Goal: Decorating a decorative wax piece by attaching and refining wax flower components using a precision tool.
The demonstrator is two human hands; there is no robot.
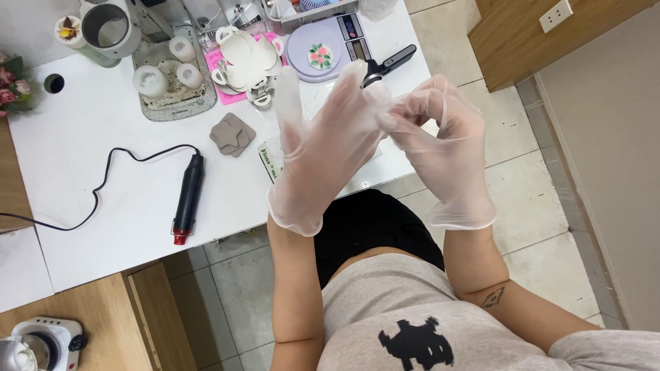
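Both my hands are raised over the near edge of the white table (pixel 82 130), each inside a clear disposable glove. My left hand (pixel 323 144) is held flat with its fingers spread and pointing away from me. My right hand (pixel 440 137) pinches the loose glove material at the left hand's fingertips. Neither hand holds any tool. Behind the left hand a small green and white packet (pixel 269 159) lies partly hidden.
A black corded heat tool with a red tip (pixel 188 199) lies on the table. Grey clay-like pieces (pixel 232 134), white moulds on a grey mat (pixel 172 75), white heart-shaped dishes (pixel 244 51), a lilac scale (pixel 323 42) and a black-handled tool (pixel 390 62) sit further back.
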